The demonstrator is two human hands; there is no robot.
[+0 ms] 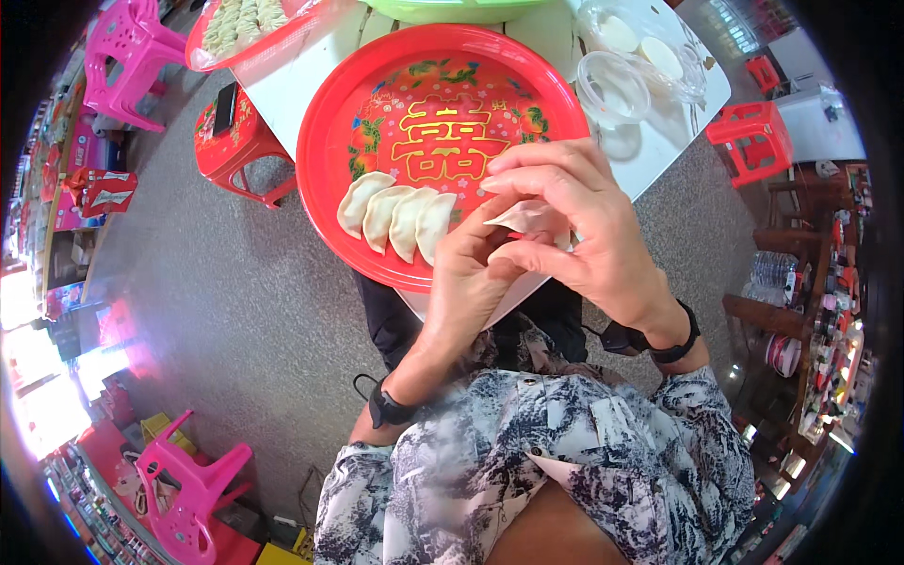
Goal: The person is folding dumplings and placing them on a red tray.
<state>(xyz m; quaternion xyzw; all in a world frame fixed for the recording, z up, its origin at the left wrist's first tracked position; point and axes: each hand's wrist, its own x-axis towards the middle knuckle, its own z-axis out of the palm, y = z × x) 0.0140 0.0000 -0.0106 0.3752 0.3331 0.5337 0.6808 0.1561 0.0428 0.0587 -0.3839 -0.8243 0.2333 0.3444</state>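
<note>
**Grey speckled floor [254, 320] around a white table [273, 104]**

At the far left, one pink plastic chair [132, 56] stands toward the top and another pink chair [202, 480] toward the bottom. Next comes a red stool [226, 155] with a dark phone [225, 109] lying on it. A smaller red tray [202, 58], filled with pleated dumplings [245, 24], sits at the table's upper left corner. Beside it, a large round red tray [315, 141] with a gold design carries four pale dumplings [395, 218], overlapping in a slanting row near its lower left rim. Just right of that row, the left hand [471, 268] is bent inward, its fingers gripping one end of a folded dumpling [532, 218], held above the tray's lower right edge. The right hand [603, 226] arches over from the other side, pinching the same dumpling between thumb and fingers; some fingertips are hidden. Beyond, a clear tub [612, 89] and a transparent bag [692, 71] holding white rounds [659, 56] rest on the table. Farthest right are a red plastic stool [750, 141] and crowded shelves [829, 311].
</note>
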